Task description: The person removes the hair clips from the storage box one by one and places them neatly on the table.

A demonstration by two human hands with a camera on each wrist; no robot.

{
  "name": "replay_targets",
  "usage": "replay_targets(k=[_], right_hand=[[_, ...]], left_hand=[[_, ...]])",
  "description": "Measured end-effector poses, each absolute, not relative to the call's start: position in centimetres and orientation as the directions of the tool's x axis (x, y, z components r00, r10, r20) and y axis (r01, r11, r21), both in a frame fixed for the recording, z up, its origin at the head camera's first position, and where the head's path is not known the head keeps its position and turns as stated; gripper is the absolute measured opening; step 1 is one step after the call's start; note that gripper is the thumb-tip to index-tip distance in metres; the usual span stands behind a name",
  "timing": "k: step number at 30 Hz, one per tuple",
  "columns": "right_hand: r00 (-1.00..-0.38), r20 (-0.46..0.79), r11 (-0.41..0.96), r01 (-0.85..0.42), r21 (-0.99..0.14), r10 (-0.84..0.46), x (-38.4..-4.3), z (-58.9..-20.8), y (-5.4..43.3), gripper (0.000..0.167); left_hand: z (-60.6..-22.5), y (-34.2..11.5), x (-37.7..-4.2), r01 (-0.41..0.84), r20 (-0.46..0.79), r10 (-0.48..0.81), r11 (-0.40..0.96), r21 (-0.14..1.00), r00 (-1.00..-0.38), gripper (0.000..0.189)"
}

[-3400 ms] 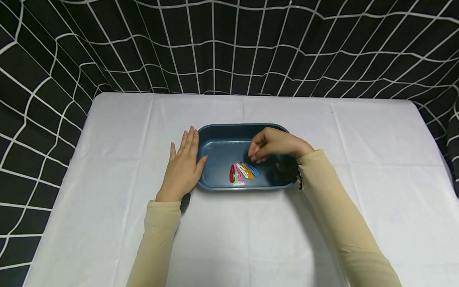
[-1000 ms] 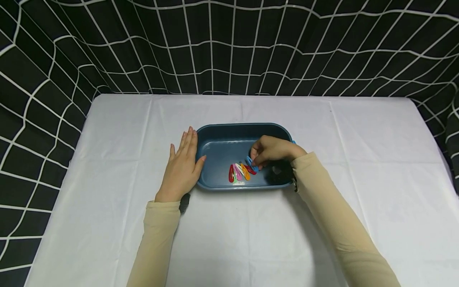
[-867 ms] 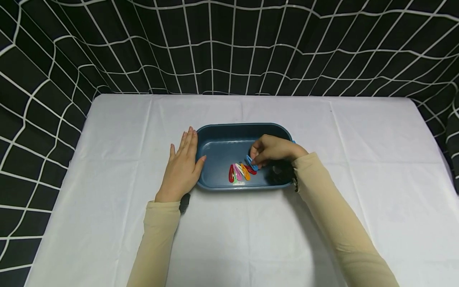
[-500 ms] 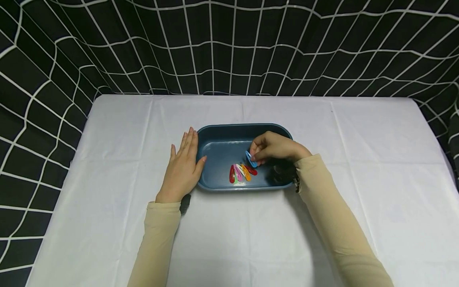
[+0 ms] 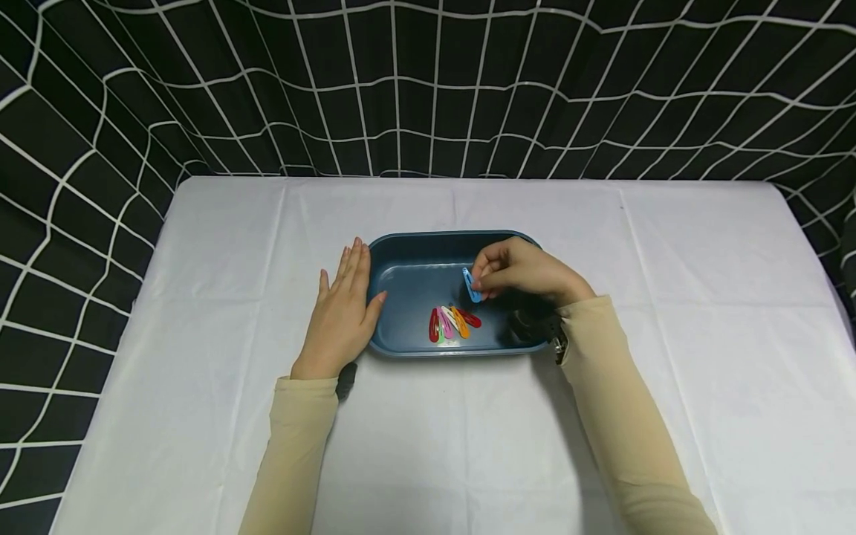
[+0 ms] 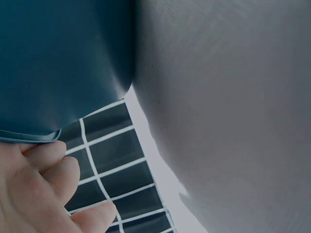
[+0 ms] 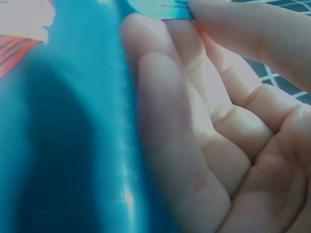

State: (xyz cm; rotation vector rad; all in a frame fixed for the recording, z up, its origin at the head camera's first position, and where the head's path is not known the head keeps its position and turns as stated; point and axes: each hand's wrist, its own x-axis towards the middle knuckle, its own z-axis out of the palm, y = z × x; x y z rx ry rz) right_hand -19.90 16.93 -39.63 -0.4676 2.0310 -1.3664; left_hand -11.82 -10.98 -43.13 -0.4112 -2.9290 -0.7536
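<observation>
My right hand pinches a blue snap hair clip between thumb and fingertips, above the right half of a dark blue tray. In the right wrist view the clip shows at the top edge, between thumb and fingers. Several hair clips lie fanned out on the tray floor: a red clip at the left, then green, pink and white ones, an orange clip and another red clip at the right. My left hand rests with straight fingers against the tray's left end.
A white cloth covers the table around the tray. Black fabric with a white grid hangs behind the table and along its sides. A dark wrist device on the right arm hangs over the tray's right end.
The blue clip, beside the others a second ago, has risen away from the row in my right hand, up and slightly right. The right-hand red clip stays uncovered. My left hand stays put.
</observation>
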Motion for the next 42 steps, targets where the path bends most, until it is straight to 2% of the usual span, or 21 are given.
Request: replay_targets(k=[9, 19, 26, 42], right_hand=[[-0.789, -0.239, 0.328, 0.050, -0.943, -0.566, -18.9, -38.8, 17.9, 0.012], [-0.879, -0.167, 0.301, 0.029, -0.953, -0.446, -16.8, -38.6, 19.1, 0.016], [-0.892, -0.096, 0.203, 0.005, -0.979, -0.441, -16.3, -38.5, 19.6, 0.007], [-0.916, -0.080, 0.116, 0.036, -0.993, -0.394, -16.1, -38.6, 20.2, 0.003]], left_hand=[[-43.2, -11.0, -11.8, 0.271, 0.132, 0.237, 0.840, 0.470, -0.962, 0.066], [-43.3, -10.9, -11.7, 0.276, 0.131, 0.243, 0.842, 0.464, -0.961, 0.065], [-43.1, -11.0, -11.8, 0.279, 0.135, 0.244, 0.840, 0.465, -0.960, 0.066], [-43.2, -11.1, -11.8, 0.274, 0.135, 0.238, 0.841, 0.466, -0.962, 0.066]])
